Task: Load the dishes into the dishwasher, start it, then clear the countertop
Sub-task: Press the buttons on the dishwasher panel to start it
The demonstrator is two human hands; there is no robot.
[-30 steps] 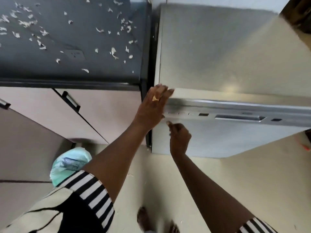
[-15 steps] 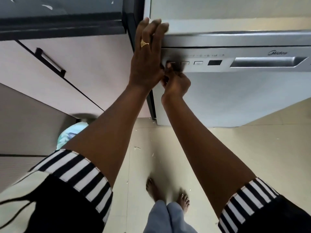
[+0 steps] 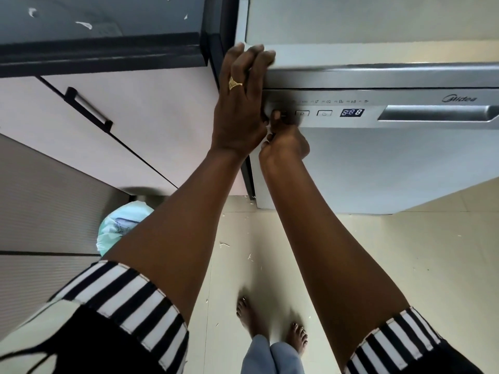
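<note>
We can make out a "Midea" logo (image 3: 459, 98) on the dishwasher (image 3: 378, 163) panel, just above the handle (image 3: 437, 116). The display (image 3: 351, 112) left of that reads 8:88. One button (image 3: 302, 113) has a P, and the icon row (image 3: 330, 101) above is too tiny for us.

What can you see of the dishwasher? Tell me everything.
The dishwasher is a silver, metal-looking unit standing on the floor beside the cabinets, door closed. Its control strip carries small icons, square buttons, a lit digital display, a Midea logo and a recessed handle. The left hand rests on its top left corner; a finger of the right hand presses the leftmost one.
</note>
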